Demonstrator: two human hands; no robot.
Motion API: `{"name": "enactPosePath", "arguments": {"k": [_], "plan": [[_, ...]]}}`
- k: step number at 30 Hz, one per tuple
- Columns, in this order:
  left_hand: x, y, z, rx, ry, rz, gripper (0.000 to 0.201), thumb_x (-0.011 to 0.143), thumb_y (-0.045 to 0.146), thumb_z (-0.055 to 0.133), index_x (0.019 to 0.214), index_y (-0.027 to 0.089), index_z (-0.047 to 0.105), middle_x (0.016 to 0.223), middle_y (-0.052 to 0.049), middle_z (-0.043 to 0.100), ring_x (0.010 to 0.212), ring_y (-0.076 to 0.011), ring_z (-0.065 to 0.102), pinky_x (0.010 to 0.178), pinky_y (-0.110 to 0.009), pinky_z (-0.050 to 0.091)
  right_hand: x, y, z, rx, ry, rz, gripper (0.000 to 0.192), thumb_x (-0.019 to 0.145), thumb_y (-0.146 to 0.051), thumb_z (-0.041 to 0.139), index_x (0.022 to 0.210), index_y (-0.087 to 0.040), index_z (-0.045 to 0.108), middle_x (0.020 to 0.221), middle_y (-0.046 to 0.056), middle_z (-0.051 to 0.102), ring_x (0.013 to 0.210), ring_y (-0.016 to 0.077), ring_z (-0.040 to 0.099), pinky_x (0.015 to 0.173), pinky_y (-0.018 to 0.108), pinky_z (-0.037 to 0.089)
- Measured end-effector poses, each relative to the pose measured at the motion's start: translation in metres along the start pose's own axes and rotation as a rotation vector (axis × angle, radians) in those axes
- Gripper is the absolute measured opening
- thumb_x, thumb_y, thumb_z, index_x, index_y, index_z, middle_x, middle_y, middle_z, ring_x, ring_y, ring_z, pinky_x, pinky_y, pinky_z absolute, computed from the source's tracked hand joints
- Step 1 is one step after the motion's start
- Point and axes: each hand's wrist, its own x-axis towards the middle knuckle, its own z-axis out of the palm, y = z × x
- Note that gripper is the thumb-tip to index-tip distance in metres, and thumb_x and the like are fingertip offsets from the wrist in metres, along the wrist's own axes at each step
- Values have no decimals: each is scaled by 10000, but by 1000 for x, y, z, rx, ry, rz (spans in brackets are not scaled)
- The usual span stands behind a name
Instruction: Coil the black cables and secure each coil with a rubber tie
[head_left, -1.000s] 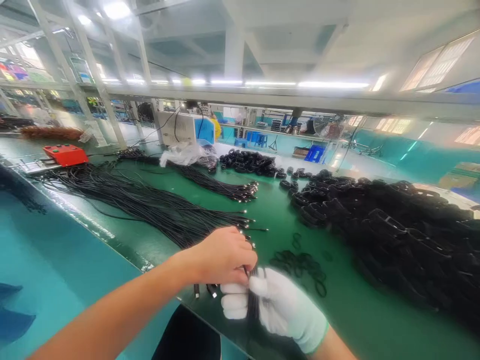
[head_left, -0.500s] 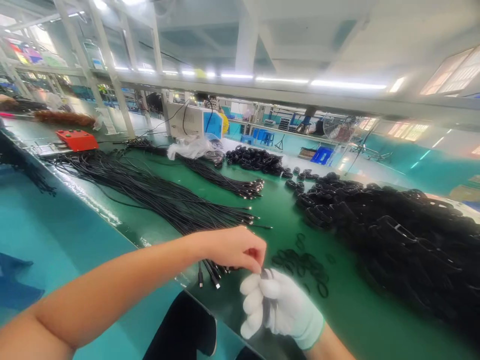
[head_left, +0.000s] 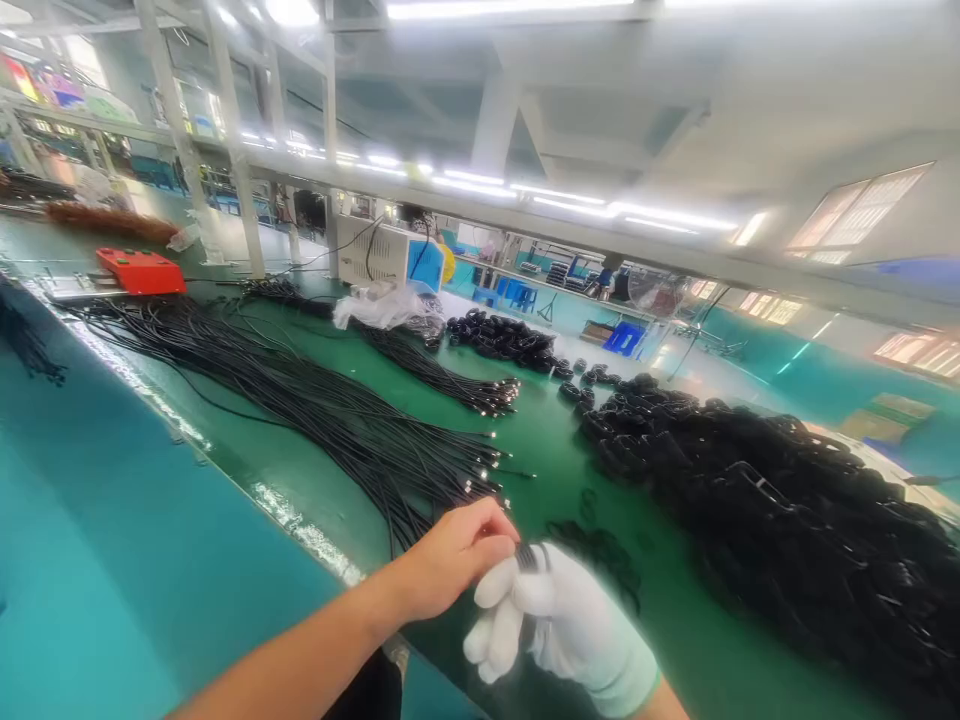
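White-gloved, the right hand gripped a small black cable bundle. The bare left hand pinched its top end. Loose black cables lay at ten o'clock on the green bench.

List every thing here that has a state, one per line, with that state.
Bare left hand: pinching the cable ends.
White-gloved right hand: fist closed round thin black cables.
Long black cable bundle: lying loose on the green bench.
Heap of black coiled cables: piled.
Red box: resting flat.

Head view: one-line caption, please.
Gloved right hand and bare left hand pinch black cable ends over a green bench.
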Motion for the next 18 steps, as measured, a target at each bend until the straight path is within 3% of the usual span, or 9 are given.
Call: {"name": "enactPosePath", "arguments": {"k": [4, 6, 9, 14, 18], "plan": [[-9, -6, -2, -147, -111, 14, 158, 796, 164, 529, 954, 170, 526, 777, 24, 516, 693, -100, 463, 627, -215, 375, -1, -4, 10, -43, -104, -5, 321, 780, -328, 574, 898, -43, 662, 671, 135, 708, 782, 290, 679, 712, 427, 509], [-14, -7, -1, -70, -52, 110, 151, 787, 144, 540, 935, 170, 524, 823, 10, 522, 729, -109, 479, 659, -226, 393, -1, -5, 15, -94, -138, -7, 327, 779, -314, 577, 892, -22, 670, 685, 148, 707, 799, 293, 676, 771, 455, 491], [-24, -4, 1, 99, 33, 248, 125, 799, 125, 520, 914, 174, 524, 879, -6, 521, 745, -113, 487, 668, -229, 410, 1, -9, 24, -148, -162, 13, 296, 747, -279, 613, 876, -25, 694, 734, 151, 712, 735, 245, 678, 752, 394, 506], [-41, 3, 5, 178, 33, 314, 102, 811, 131, 506, 899, 183, 499, 887, -8, 515, 730, -109, 498, 632, -214, 434, 0, -14, 42, -202, -187, 52, 322, 688, -331, 649, 776, -33, 731, 629, 129, 693, 656, 237, 658, 687, 366, 525], [-50, 2, 15, 263, 162, 455, 150, 807, 84, 492, 908, 195, 500, 866, -10, 515, 731, -112, 519, 637, -214, 446, -7, -17, 47, -300, -142, 76, 269, 700, -323, 670, 797, -81, 736, 702, 94, 698, 707, 201, 640, 718, 323, 505]]}}
